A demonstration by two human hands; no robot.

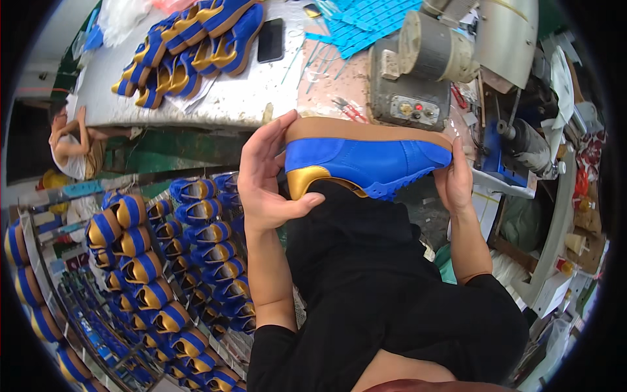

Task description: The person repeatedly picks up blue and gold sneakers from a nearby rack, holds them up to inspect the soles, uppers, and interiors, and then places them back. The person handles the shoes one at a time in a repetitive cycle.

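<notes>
Between my two hands I hold a blue sneaker with a gold heel patch and a tan sole. It lies on its side edge with the sole turned up and away from me, the opening and laces toward my body. My left hand cups the heel end, its thumb near the gold patch and its fingertips up at the sole. At the toe end, my right hand grips the tip, fingers partly hidden behind the shoe.
Matching shoes are piled on the white table beside a black phone. A grey machine with buttons stands ahead to the right. Racks of shoes fill the left. Another person sits far left.
</notes>
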